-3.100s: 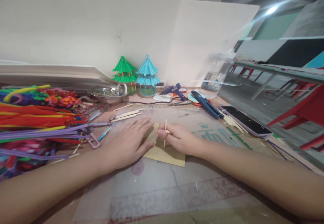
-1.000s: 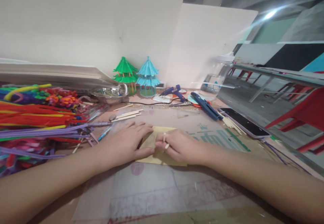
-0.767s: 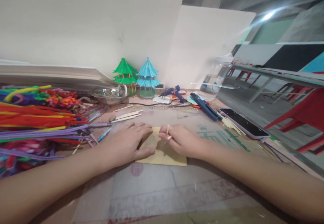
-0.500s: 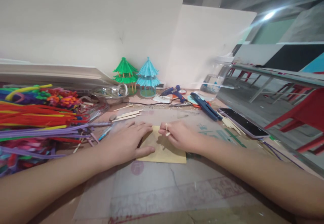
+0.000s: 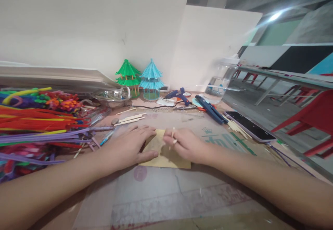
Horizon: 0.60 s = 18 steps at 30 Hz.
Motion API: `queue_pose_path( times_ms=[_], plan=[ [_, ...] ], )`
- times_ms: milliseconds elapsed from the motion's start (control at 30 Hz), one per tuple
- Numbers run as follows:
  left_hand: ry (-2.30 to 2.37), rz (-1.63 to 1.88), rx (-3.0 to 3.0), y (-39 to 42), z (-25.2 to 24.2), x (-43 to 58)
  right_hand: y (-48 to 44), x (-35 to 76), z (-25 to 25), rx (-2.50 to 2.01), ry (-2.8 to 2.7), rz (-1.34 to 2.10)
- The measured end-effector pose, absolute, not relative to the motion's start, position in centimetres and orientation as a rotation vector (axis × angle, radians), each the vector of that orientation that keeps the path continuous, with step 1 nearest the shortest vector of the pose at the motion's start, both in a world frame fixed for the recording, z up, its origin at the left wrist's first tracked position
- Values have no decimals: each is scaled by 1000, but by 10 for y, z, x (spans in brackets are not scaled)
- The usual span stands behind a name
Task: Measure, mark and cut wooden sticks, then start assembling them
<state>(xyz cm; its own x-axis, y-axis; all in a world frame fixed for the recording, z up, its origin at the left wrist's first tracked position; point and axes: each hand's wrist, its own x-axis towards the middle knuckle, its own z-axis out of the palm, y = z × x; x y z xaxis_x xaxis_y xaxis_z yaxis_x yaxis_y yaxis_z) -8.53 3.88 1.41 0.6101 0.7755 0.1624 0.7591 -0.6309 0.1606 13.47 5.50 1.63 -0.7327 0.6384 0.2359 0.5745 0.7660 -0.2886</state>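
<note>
A tan-yellow square sheet, perhaps sandpaper, lies flat on the table mat. My left hand rests palm down across its left edge, fingers stretched and thumb spread onto the sheet. Over the right part of the sheet, my right hand is closed in a pinch. Pale ends of short wooden sticks poke out between its fingers; the rest is hidden in the grip. Whether they touch the sheet I cannot tell.
Pipe cleaners heap at left. Loose wooden sticks lie beyond my left hand. Behind stand green and blue pavilion models. A glue gun, navy cutter-like tool, phone and clear jug are at right.
My right hand has shifted and turned slightly over the sheet, so the stick ends stand more upright. My left hand stays in place on the sheet.
</note>
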Motion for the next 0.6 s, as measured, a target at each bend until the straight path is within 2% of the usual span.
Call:
queue_pose_path(
  times_ms=[100, 200, 267, 467, 600],
  plan=[
    [1300, 324, 2730, 39, 15, -85, 50, 132, 14, -817, -2707, 308],
    [1281, 329, 2713, 42, 15, -85, 57, 133, 12, -989, -2642, 235],
    [1223, 374, 2742, 44, 15, -85, 61, 133, 12, -1032, -2529, 357],
    [930, 598, 2874, 43, 15, -83, 56, 130, 14, -646, -1738, 1521],
    [823, 860, 2825, 35, 18, -77, 60, 127, 11, -547, -1461, 1905]
  ],
)
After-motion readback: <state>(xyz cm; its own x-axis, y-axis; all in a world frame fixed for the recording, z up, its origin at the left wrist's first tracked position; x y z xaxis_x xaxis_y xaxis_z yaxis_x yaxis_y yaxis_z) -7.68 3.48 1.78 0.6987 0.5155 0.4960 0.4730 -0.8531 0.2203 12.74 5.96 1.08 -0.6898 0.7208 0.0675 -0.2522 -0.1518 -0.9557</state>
